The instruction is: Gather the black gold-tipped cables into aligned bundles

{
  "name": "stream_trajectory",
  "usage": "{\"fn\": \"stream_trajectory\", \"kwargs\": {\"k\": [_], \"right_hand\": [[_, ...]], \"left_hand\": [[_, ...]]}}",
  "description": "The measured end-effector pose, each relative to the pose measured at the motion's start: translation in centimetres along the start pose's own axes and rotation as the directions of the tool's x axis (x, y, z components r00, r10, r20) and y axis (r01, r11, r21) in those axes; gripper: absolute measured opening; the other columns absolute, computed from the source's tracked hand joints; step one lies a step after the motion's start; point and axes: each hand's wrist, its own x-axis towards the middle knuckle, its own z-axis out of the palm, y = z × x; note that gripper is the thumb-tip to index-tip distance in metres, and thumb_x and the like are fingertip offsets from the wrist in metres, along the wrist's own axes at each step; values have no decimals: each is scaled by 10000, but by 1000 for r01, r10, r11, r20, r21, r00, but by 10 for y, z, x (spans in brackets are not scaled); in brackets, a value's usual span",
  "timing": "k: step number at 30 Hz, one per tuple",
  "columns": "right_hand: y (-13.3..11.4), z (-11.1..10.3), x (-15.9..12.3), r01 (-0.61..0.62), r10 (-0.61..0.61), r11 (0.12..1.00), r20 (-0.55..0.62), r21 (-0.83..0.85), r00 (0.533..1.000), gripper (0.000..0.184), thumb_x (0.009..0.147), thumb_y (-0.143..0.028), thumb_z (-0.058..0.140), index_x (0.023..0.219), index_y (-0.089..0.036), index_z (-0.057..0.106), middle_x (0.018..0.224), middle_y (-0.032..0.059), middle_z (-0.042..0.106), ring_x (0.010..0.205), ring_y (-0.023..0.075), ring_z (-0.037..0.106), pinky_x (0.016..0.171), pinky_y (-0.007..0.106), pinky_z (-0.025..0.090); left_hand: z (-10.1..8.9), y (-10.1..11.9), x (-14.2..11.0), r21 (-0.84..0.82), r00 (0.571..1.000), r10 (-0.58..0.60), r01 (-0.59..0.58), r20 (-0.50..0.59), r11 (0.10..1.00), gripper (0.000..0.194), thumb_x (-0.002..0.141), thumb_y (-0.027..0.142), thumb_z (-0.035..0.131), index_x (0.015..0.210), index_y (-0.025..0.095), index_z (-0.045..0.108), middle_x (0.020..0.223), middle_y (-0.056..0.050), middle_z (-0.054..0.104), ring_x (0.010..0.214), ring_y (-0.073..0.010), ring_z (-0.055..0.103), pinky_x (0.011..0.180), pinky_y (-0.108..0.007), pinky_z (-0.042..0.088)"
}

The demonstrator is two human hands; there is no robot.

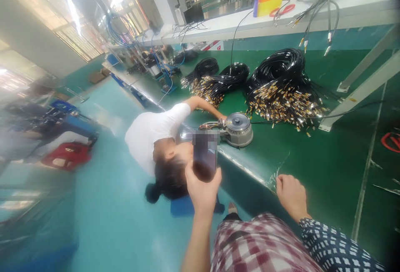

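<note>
My left hand (203, 186) is raised in front of me, closed around a dark smartphone (204, 161) whose upper edge is blurred out. Curled into a loose fist, my right hand (292, 195) rests at the edge of the green bench (300, 155). Frayed clear plastic (274, 178) sticks up beside its fingers. Beyond the phone, a round grey machine (238, 129) stands near the bench edge. A co-worker (153, 132) in a white top leans beside it, one arm reaching behind the machine; that hand is mostly hidden.
Bundles of black cables (278, 72) with gold-coloured ends lie further back on the bench. Above them runs a white shelf (225, 24) bearing a yellow-and-orange container (270, 4) and loose cables. A slanted metal leg (362, 91) stands at right. A red stool (67, 155) is at left.
</note>
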Motion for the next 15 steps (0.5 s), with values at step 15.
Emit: {"fn": "stream_trajectory", "kwargs": {"k": [15], "right_hand": [[2, 2, 1, 5, -5, 1000, -5, 27, 1000, 282, 961, -300, 383, 849, -174, 609, 831, 80, 623, 760, 214, 508, 659, 317, 289]], "left_hand": [[5, 11, -5, -49, 998, -33, 36, 59, 998, 668, 607, 407, 774, 1173, 185, 497, 1095, -91, 617, 975, -243, 617, 860, -410, 505]]}}
